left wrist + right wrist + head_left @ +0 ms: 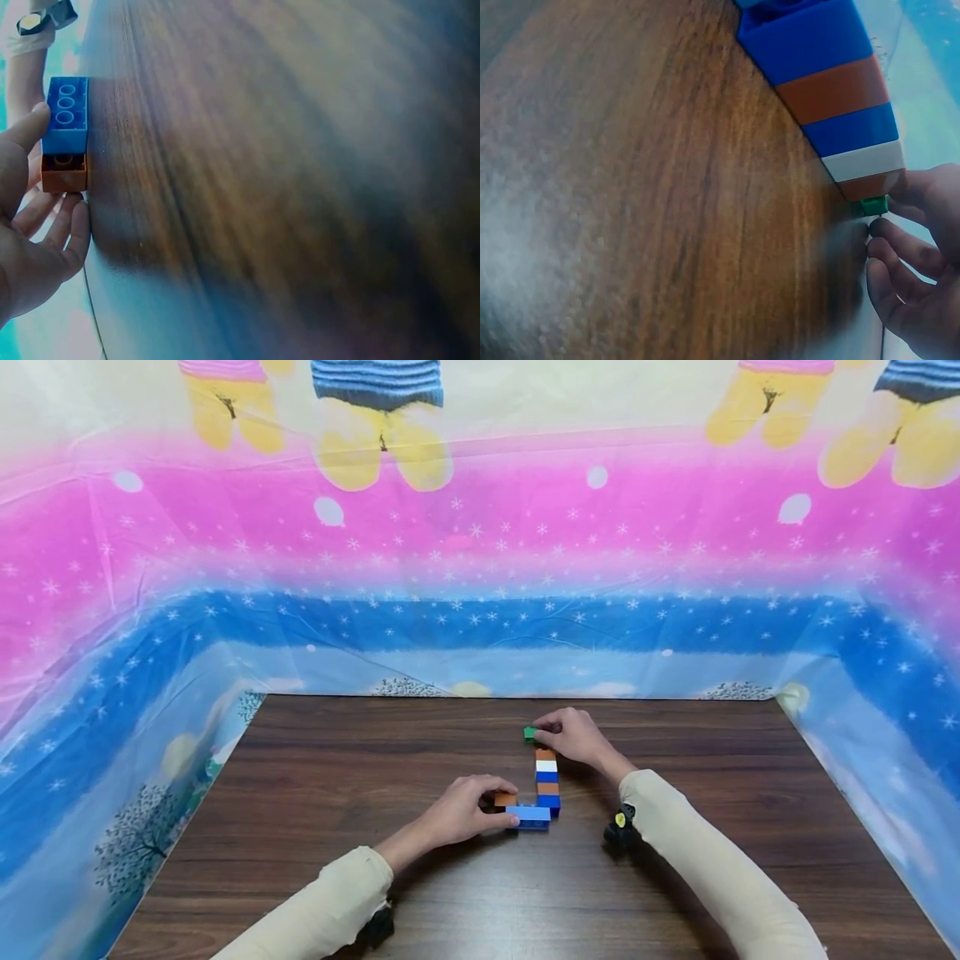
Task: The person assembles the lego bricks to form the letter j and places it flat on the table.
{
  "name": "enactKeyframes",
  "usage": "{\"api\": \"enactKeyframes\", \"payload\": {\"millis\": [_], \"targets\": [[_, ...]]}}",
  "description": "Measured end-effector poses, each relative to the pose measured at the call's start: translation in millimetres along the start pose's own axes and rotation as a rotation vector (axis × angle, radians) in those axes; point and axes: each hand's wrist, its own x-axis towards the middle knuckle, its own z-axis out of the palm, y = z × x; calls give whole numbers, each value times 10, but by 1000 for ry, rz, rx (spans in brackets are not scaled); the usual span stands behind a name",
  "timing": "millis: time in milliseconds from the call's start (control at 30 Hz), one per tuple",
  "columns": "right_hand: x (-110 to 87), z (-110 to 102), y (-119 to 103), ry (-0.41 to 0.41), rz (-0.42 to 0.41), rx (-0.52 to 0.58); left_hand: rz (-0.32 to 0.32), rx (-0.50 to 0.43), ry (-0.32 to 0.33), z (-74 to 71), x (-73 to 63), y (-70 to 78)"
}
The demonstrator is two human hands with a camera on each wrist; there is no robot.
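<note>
Toy building bricks lie joined in an L on the table. My left hand (463, 810) grips the near end, thumb against a blue brick (529, 817) and fingers round by an orange brick (506, 799). In the left wrist view, the blue brick (67, 112) shows round hollows facing the camera, with the orange brick (64, 175) beside it. My right hand (573, 737) pinches a green brick (529, 734) at the far end of the column. From the right wrist, the green brick (874, 205) sits against the column's last orange brick (870, 186), partly hidden by fingers.
The column between the hands has orange, white (546, 766) and dark blue bricks (549, 802). Dark wood-grain table (337, 752) lies all round them. A printed cloth (480, 627) hangs along the table's back and side edges. Dark wrist devices (619, 831) sit under the sleeves.
</note>
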Motion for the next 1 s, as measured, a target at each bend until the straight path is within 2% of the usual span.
{"api": "enactKeyframes", "payload": {"millis": [300,1000], "targets": [[-66,-20,30,18,26,-2,3,-8,-6,-2,2,7],[-167,-10,51,30,7,-3,-4,-20,-11,-34,-5,-21]]}}
